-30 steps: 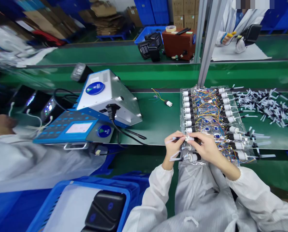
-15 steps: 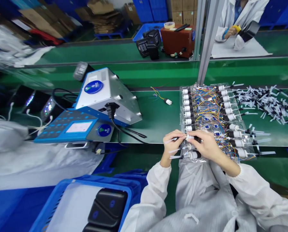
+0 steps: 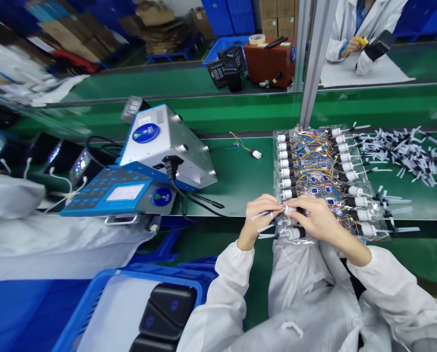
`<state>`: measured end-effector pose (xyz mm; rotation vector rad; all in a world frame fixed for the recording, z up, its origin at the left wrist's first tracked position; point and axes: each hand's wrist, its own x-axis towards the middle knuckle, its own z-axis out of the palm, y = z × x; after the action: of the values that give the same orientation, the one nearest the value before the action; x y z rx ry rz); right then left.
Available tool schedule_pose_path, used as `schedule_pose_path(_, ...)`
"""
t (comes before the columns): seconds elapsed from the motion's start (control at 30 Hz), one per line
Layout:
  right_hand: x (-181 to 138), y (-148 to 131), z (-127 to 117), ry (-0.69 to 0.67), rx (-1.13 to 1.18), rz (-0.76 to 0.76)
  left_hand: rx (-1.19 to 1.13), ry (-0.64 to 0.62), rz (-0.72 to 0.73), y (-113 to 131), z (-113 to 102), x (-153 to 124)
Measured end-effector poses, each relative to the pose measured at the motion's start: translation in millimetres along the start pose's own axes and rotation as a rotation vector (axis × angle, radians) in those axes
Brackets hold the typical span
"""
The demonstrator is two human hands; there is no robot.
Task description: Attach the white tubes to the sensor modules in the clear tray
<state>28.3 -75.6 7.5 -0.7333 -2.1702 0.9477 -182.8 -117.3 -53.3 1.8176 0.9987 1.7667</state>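
Pinching a white tube (image 3: 261, 215) with the left hand (image 3: 257, 217), gripping a small pump (image 3: 291, 209) with the right hand (image 3: 316, 219). Seems partway: tubed pump (image 3: 294, 233) just nearer than the hands, tray (image 3: 276, 176) row beyond them bare.

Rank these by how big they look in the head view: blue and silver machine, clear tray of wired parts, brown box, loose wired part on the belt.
1. blue and silver machine
2. clear tray of wired parts
3. brown box, though it stands farther from the camera
4. loose wired part
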Motion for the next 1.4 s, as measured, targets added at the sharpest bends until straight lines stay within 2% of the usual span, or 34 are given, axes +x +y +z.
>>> schedule_pose_path(0.17, 3, -1, -5, -0.015, -0.025, -0.012, -0.043, -0.012, 0.019, -1, 4, 3)
schedule_pose_path(0.37, 7, 1, -13, -0.112, -0.05, 0.02, 0.01, -0.088, 0.009, 0, 0, 3)
schedule_pose_path(0.57, 9, -5, -15, -0.125, -0.013, 0.027, 0.04, 0.005, 0.061, 1, -2, 0)
schedule_pose_path(0.73, 12, 1, -9, -0.114, 0.004, 0.011, 0.025, -0.008, 0.033, 0, -4, -1)
schedule_pose_path(0.83, 15, 0, -7, -0.155, -0.056, -0.03, 0.059, -0.072, 0.009, -1, -5, 2)
schedule_pose_path(0.9, 15, -11, -13, -0.151, -0.158, -0.078, 0.101, -0.14, -0.015, 0, -6, 3)
schedule_pose_path(0.97, 12, -25, -33, -0.054, -0.249, -0.122, 0.146, -0.186, -0.043, 2, -8, 3)
schedule_pose_path(1.07, -1, -28, -93, 0.225, -0.356, -0.09, 0.254, -0.237, -0.08, 7, -17, 2)
schedule_pose_path(1.13, -16, -5, -148, 0.454, -0.461, 0.028, 0.296, -0.273, -0.165, 9, -27, 0)
schedule_pose_path(1.2, -35, 39, -204, 0.657, -0.561, 0.237, 0.224, -0.204, -0.251, 8, -37, -1)
schedule_pose_path(1.27, -54, 90, -247, 0.666, -0.634, 0.532, 0.109, -0.005, -0.264, 6, -42, -2)
schedule_pose_path(1.3, -62, 115, -261, 0.589, -0.708, 0.672, 0.063, 0.13, -0.254, 5, -43, -1)
schedule_pose_path(1.33, -69, 136, -270, 0.51, -0.756, 0.817, 0.032, 0.262, -0.24, 5, -41, 0)
schedule_pose_path(1.4, -75, 164, -271, 0.403, -0.784, 0.964, -0.004, 0.447, -0.234, 9, -36, 5)
